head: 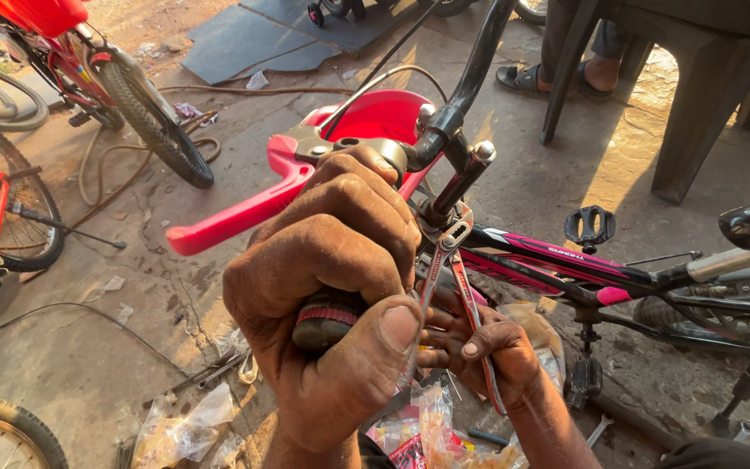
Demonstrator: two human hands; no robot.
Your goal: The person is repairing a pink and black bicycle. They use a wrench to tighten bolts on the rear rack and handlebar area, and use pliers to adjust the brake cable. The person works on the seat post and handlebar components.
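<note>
The left hand is closest to the camera. It is wrapped tight around the black handlebar grip of a pink and black bike, with the thumb pressed over the end. Just behind this hand, the right hand is closed around a thin wrench with red sides. The open end of the wrench sits on a bolt at the bike's stem, just beside the grip.

Under the grip, on the ground, lie see-through plastic bags with small parts in them. Some loose metal tools lie near the bags.

Just above the grip is a bright red brake lever, sticking out to the left. Behind the lever is a red mudguard. To the right of the grip, the bike frame runs back to a black pedal.

Farther away, up and left of the grip, stands a red bike with a black tire. Far behind the grip, at the top right, are a dark plastic chair and a person's foot in a sandal.
</note>
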